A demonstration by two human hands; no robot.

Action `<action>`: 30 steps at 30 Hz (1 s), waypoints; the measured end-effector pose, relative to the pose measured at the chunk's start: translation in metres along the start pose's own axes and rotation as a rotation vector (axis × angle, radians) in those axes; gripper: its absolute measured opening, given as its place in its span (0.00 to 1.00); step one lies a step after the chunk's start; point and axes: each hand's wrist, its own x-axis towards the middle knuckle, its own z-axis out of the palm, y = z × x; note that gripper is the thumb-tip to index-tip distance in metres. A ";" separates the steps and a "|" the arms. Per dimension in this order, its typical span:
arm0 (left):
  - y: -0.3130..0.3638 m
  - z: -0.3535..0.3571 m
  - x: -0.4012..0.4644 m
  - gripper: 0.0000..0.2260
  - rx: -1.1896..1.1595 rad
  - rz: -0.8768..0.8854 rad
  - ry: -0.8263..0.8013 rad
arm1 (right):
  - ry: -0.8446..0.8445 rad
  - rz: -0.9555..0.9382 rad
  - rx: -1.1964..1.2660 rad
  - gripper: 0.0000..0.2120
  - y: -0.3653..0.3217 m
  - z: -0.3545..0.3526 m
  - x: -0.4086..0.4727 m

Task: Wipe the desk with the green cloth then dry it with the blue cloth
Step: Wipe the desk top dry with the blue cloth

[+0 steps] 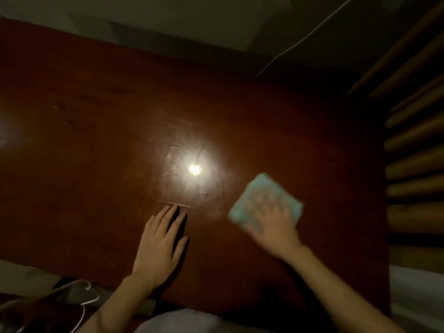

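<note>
A dark reddish-brown wooden desk (96, 145) fills most of the view, with a bright light reflected near its middle. My right hand (271, 224) lies flat with spread fingers on a folded pale green cloth (259, 186), pressing it on the desk's right part; hand and cloth are motion-blurred. My left hand (161, 241) rests flat on the desk near the front edge, fingers together and holding nothing. No blue cloth is in view.
White cables (81, 294) hang below the desk's front edge at the lower left. Another thin cable (305, 37) runs across the wall at the back right. A slatted wooden panel (413, 145) stands right of the desk.
</note>
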 end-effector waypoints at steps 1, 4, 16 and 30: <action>-0.006 0.000 -0.005 0.25 0.011 0.001 -0.016 | 0.000 0.229 0.010 0.30 0.019 -0.005 0.008; -0.026 -0.002 -0.017 0.27 0.030 -0.006 -0.031 | -0.036 0.457 0.077 0.30 0.023 -0.009 0.007; -0.042 0.002 -0.077 0.24 -0.052 0.100 -0.054 | -0.034 0.053 0.115 0.23 -0.181 0.021 -0.109; -0.011 0.010 -0.099 0.24 -0.042 0.153 -0.016 | 0.269 1.067 0.440 0.19 -0.098 0.022 -0.216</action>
